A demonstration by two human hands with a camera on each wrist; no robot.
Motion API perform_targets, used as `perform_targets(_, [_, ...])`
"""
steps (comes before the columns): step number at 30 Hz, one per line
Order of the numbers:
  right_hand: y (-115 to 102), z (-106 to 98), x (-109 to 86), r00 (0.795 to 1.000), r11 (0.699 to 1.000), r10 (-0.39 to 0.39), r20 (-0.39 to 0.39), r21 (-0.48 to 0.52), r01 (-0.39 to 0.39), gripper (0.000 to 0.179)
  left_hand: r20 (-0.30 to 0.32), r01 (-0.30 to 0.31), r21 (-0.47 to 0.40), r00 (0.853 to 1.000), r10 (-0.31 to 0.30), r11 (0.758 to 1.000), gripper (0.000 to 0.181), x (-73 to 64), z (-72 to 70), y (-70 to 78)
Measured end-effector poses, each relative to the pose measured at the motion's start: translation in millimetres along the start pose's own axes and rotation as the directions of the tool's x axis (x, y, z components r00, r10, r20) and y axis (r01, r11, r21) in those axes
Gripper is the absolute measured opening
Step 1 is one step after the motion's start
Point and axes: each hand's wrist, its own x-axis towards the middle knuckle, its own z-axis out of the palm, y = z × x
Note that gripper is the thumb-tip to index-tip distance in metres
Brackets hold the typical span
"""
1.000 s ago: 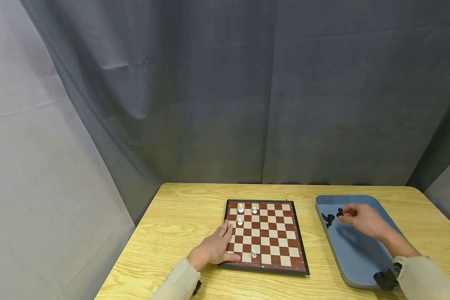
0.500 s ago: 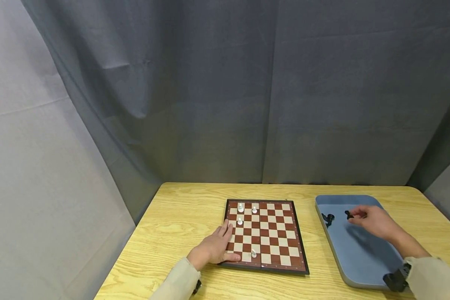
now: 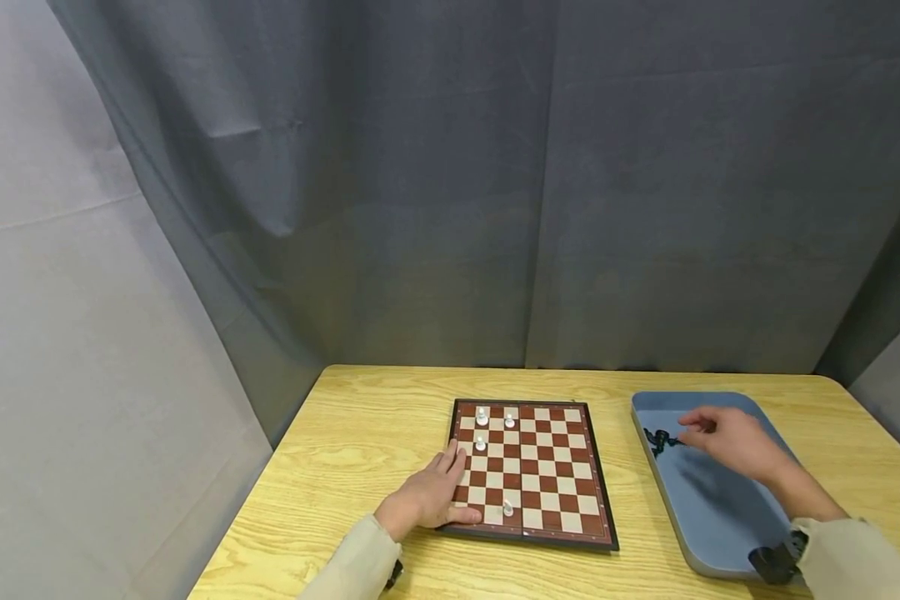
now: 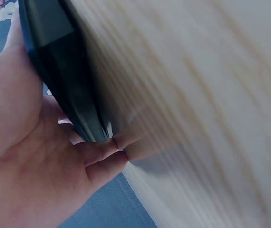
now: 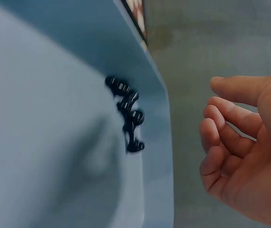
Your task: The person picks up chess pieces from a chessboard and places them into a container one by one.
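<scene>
My left hand (image 3: 423,493) rests on the left edge of a brown-and-cream chessboard (image 3: 548,483), fingers extended and thumb over the near left corner. In the left wrist view, the board's dark side (image 4: 64,71) runs along the palm. Several white chess pieces (image 3: 482,417) stand on the board's left half. My right hand (image 3: 735,442) hovers over a blue tray (image 3: 720,537), its fingers loosely bent and holding nothing. Several black chess pieces (image 5: 136,117) lie in a cluster against the tray's wall, left of the right fingertips in the head view.
The wooden table (image 3: 375,433) shows around the board and between board and tray. A grey curtain (image 3: 435,208) hangs behind it, with a lighter cloth (image 3: 105,292) at the left. The tray's raised rim (image 5: 159,142) borders the black pieces.
My right hand held a black chess piece, drew right, then came back left and let it go among the other black pieces. My left hand has stayed in place.
</scene>
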Motion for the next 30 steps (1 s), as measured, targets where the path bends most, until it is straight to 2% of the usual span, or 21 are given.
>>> perform_targets(9, [-39.9,15.3,1.2,0.998,0.995,-0.070,0.006,0.075,0.070,0.031,0.013,0.013,-0.005,1.000,-0.013,1.000,0.102,0.8,1.6,-0.7])
perform_targets(15, [-56.9,31.9,7.0,0.994,0.983,-0.110,0.016,0.149,0.107,0.026,0.006,0.011,-0.004,1.000,-0.011,1.000,0.103,2.2,2.5,-1.6])
perform_targets(22, [-70.7,54.7,9.8,0.990,0.968,-0.131,0.045,0.223,0.118,0.022,0.006,0.007,-0.010,1.000,-0.007,1.000,0.102,2.2,2.6,-0.8])
perform_targets(30, [-87.5,82.7,10.1,0.985,0.945,-0.120,0.123,0.317,0.075,0.022,0.008,0.010,-0.003,1.000,-0.010,1.000,0.102,0.1,0.7,1.1])
